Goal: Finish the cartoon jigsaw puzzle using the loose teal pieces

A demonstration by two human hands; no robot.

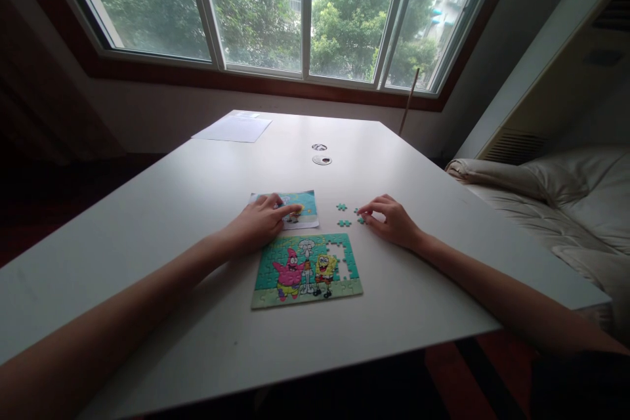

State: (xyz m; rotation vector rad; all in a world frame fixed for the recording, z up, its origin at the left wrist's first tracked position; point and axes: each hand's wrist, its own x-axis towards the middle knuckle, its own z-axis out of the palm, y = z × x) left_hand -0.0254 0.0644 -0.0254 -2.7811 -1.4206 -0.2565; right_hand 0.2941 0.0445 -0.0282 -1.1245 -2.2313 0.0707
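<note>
A colourful cartoon jigsaw puzzle (pixel 306 270) lies flat on the white table (pixel 197 197) in front of me, with a white gap near its upper right. My left hand (pixel 260 220) rests just above it, fingers stretched flat on a printed reference picture (pixel 304 208). Right of the picture lie a few loose teal pieces (pixel 343 214). My right hand (pixel 390 218) sits beside them, fingertips pinched on a teal piece (pixel 361 219).
A white sheet of paper (pixel 232 127) lies at the table's far left. Two round cable grommets (pixel 321 153) sit mid-table. A thin stick (pixel 408 102) leans at the far edge. Bedding (pixel 551 190) lies to the right, below a wide window.
</note>
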